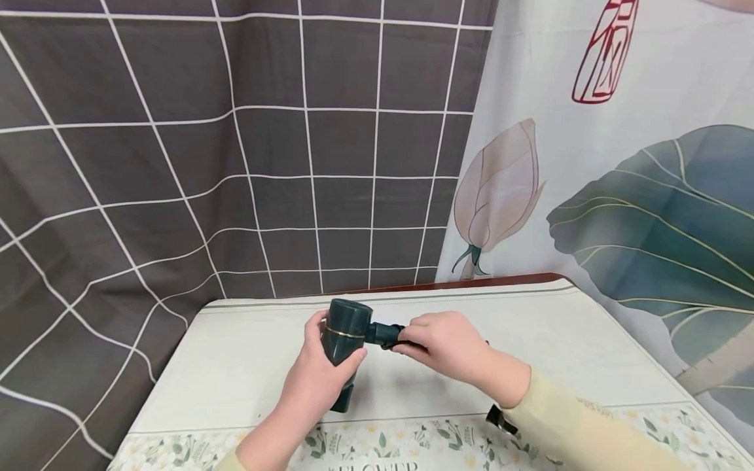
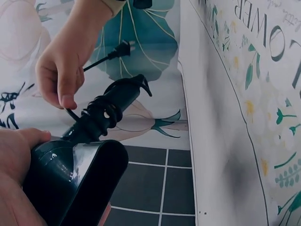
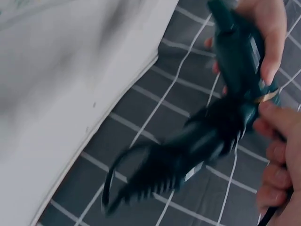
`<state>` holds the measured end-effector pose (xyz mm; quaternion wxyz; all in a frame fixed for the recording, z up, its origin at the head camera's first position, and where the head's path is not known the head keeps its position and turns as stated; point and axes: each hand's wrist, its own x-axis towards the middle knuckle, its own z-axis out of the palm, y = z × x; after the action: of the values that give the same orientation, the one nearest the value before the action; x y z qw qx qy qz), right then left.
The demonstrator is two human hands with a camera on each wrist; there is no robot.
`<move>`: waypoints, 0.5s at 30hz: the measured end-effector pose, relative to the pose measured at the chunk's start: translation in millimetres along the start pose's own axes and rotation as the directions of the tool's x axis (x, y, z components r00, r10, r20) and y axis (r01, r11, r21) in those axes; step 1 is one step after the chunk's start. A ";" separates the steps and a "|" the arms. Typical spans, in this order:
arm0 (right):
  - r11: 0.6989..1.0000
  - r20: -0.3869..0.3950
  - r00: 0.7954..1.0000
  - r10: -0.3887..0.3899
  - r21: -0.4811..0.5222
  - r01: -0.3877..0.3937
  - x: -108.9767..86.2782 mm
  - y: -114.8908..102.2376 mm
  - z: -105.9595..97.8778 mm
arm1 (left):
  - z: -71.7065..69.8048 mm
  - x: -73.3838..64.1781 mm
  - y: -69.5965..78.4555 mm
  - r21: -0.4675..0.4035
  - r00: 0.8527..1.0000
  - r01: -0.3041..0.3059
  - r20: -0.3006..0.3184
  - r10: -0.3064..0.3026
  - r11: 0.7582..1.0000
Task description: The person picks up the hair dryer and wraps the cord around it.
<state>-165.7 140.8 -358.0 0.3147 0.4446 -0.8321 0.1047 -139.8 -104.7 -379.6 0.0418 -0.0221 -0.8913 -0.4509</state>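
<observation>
A dark green hair dryer (image 1: pixel 347 322) with a thin gold band is held above the table. My left hand (image 1: pixel 321 373) grips its body, thumb across the near side. The black cord (image 2: pixel 96 113) is wound in several turns around the handle, as the left wrist view shows. My right hand (image 1: pixel 448 343) pinches the cord near the handle between thumb and fingers. From that hand the cord's free end runs to a two-pin plug (image 2: pixel 123 49), hanging in the air. In the right wrist view, the dryer's handle is blurred and a cord loop (image 3: pixel 110 183) sticks out at its end.
Beneath the hands lies a table with a white cloth (image 1: pixel 247 366), its front band printed with flowers and lettering. A dark grid-patterned curtain (image 1: pixel 341 144) hangs behind, and a white curtain (image 1: pixel 530 261) with lotus prints on the right. A black device (image 1: pixel 501 420) sits by the right sleeve.
</observation>
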 end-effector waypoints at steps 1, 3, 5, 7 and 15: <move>0.999 -0.003 0.999 -0.033 0.006 0.033 0.5 3.5 -0.7 | -0.4 -0.2 -0.3 0.003 1.000 0.000 0.005 0.000 1.000; 0.996 0.000 0.996 -0.092 0.017 0.092 1.2 10.5 -2.2 | -1.6 -0.5 -1.3 0.009 1.000 0.002 0.018 -0.002 1.000; 0.990 0.014 0.991 -0.136 0.026 0.136 1.8 17.1 -3.6 | -3.1 -0.8 -2.1 0.010 0.999 0.007 0.031 -0.008 1.000; 0.986 0.032 0.986 -0.162 0.040 0.161 2.4 23.6 -4.7 | -5.0 -0.9 -2.6 0.008 0.999 0.008 0.044 -0.009 1.000; 0.990 0.130 0.987 -0.097 0.119 0.081 4.2 46.4 -8.4 | -11.8 -1.8 -4.2 -0.025 0.996 0.026 0.091 -0.023 0.999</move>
<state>-201.2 168.7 -344.0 0.2363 0.5045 -0.8235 0.1070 -137.7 -116.7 -376.2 -0.0046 -0.0321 -0.8866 -0.4613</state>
